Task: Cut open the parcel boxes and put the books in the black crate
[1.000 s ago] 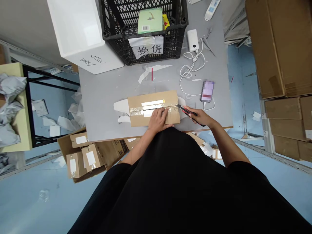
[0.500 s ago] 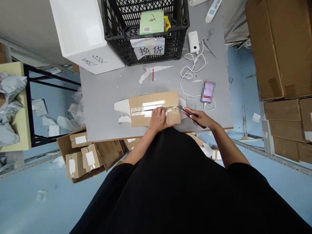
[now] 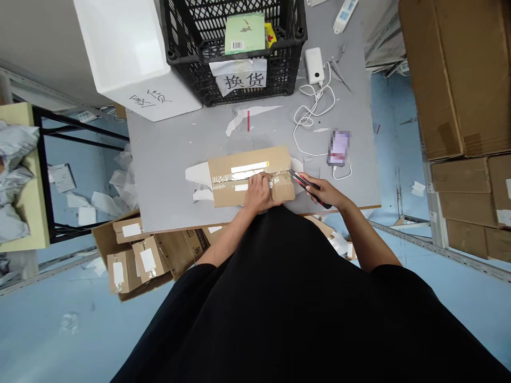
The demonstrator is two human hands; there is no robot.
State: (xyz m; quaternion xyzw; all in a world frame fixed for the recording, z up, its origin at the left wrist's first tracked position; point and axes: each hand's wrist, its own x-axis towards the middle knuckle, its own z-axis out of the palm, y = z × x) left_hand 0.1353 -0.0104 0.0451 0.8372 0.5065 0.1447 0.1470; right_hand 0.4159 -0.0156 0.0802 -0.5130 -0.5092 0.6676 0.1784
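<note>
A long brown cardboard box (image 3: 251, 158) lies on the grey table, with clear tape along its middle seam and white labels on top. My left hand (image 3: 258, 192) holds it near the front edge, fingers bent over the top and thumb stretched to the right. In my right hand (image 3: 325, 192) is a black and red utility knife (image 3: 303, 182), its handle wrapped by the fingers. The blade tip is at the box's right end, by the taped seam; how deep it sits I cannot tell. White paper-like pieces (image 3: 198, 173) stick out under the box's left side.
A black plastic crate (image 3: 239, 98) holding a green packet stands at the back, beside a white bin (image 3: 131, 80). To the right lie a white power bank (image 3: 314, 65), its cable and a phone (image 3: 338, 147). Below left is an open carton (image 3: 179, 250) of small boxes.
The utility knife in my right hand has shifted slightly left with its tip at the box's end. My left hand stays on the box. The whole view has moved a little.
</note>
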